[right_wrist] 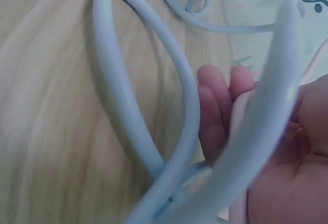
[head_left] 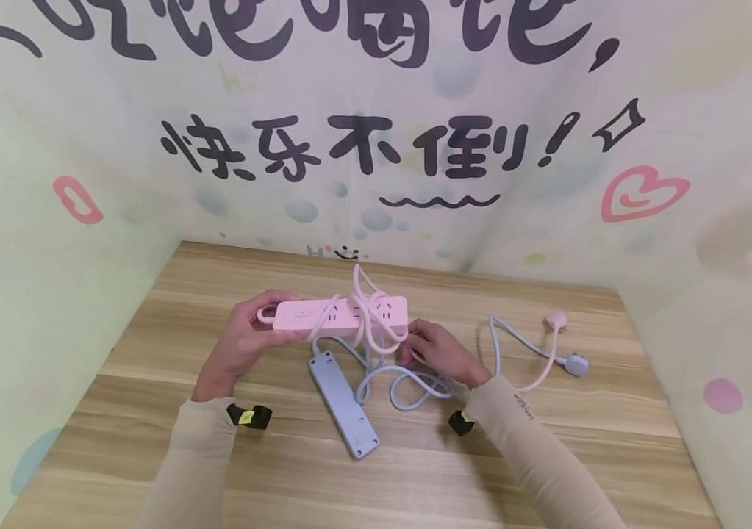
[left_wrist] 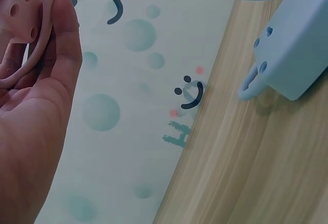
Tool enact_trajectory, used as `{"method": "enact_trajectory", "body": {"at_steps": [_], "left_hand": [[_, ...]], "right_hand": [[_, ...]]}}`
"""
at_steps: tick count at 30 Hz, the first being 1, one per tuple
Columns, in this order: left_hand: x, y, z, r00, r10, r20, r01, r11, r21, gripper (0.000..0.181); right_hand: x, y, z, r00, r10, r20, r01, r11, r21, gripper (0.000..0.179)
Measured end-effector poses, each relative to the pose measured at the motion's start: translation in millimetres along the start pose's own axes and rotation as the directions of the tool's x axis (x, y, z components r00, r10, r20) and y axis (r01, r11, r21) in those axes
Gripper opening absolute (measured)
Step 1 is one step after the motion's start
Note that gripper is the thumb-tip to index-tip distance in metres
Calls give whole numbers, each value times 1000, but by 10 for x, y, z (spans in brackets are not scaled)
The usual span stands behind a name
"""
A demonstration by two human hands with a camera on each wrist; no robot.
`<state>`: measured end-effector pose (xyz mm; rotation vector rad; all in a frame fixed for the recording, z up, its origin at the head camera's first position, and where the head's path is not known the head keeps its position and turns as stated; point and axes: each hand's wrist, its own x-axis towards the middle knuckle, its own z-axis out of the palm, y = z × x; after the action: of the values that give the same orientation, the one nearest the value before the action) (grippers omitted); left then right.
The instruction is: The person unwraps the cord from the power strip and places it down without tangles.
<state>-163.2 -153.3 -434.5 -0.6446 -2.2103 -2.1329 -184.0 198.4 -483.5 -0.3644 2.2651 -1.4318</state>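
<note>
A pink power strip [head_left: 303, 323], outlets facing up, is held by my left hand [head_left: 246, 336] at its switch end. In the left wrist view, the pink cord's loop bends down past my left fingers. More turns of pink cord [head_left: 381, 328] wrap the strip's right half. My right hand [head_left: 440, 354] is beside that end, fingers curled around a length of pink cord [right_wrist: 238, 116]. A blue power strip [head_left: 344, 404] lies below, underside up. Its blue cord [right_wrist: 184, 96] crosses close before the right wrist camera.
Blue cord lies in loops on the wooden table [head_left: 170, 441] beneath my right hand. Farther right are a pink plug [head_left: 556, 319] and a blue plug [head_left: 576, 364] on their cords. A printed cloth wall [head_left: 349, 95] closes the back and sides.
</note>
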Motion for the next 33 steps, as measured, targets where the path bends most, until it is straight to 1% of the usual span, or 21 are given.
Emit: {"method": "enact_trajectory", "body": {"at_steps": [2,4,6,9,12,15,19,22,25,28,30,33], "left_hand": [[-4,4,0,1000,-6,2,6,1000,14,42],[-6,6,4,1000,-11,1,11,1000,21,42],[-7,9,9,1000,-14,-1,14,999,31,41],[-3,11,21,1000,-21,3,21,999,34,43],[1,10,34,999,-42,15,41,998,42,45],[0,8,46,998,-64,27,62,997,54,45],[-1,16,69,997,-67,39,64,994,85,44],[2,20,86,996,-67,55,62,994,88,43],[8,15,92,996,-72,60,68,995,77,44],[15,-5,90,996,-71,54,68,995,69,44],[24,-14,93,996,-71,51,67,996,66,44],[42,-25,107,996,-66,60,63,997,55,45]], "right_hand": [[-3,-7,-28,1000,17,-16,-16,999,43,20],[-2,-30,-62,999,25,-47,-23,999,48,21],[2,-65,-105,995,21,-95,-18,999,33,23],[-3,-138,-171,985,2,-172,-6,1000,-19,26],[-24,-227,-235,976,-6,-220,-6,999,-50,28],[-43,-309,-294,967,-6,-255,-10,998,-65,28],[-70,-407,-385,956,-4,-294,-28,994,-105,31],[-102,-482,-469,944,16,-329,-62,989,-132,35],[-145,-570,-551,933,27,-360,-77,989,-124,37],[-203,-689,-605,921,10,-388,-56,993,-107,36],[-260,-783,-622,914,-6,-405,-44,993,-112,37],[-369,-949,-631,904,-48,-425,-18,988,-152,37]]}}
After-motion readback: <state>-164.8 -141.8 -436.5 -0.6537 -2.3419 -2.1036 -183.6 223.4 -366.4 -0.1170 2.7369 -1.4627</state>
